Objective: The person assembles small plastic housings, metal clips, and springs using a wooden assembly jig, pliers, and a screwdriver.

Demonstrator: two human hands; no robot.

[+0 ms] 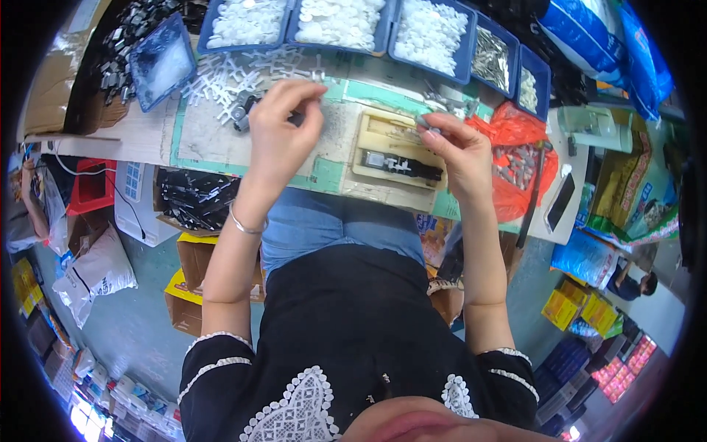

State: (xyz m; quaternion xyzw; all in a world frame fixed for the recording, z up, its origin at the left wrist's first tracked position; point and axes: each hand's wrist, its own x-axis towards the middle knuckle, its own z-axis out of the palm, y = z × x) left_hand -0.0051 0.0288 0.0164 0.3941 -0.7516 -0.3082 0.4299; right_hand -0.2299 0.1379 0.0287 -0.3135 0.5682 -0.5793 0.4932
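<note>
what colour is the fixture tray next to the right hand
Pale yellow, close to cream; the fixture tray shows in the head view.

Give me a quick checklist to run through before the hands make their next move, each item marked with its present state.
1. Black-and-silver part lying in the cream tray's near compartment: ok.
2. That part fully seated: cannot tell from this angle.
3. Right hand pinching a small grey piece: ok, between thumb and fingers.
4. Left hand holding something: cannot tell; its fingers are curled.
5. White branched pieces gathered in a container: not ok, scattered loose on the table.
6. Large blue bins stocked: ok, heaped with white pieces.
</note>
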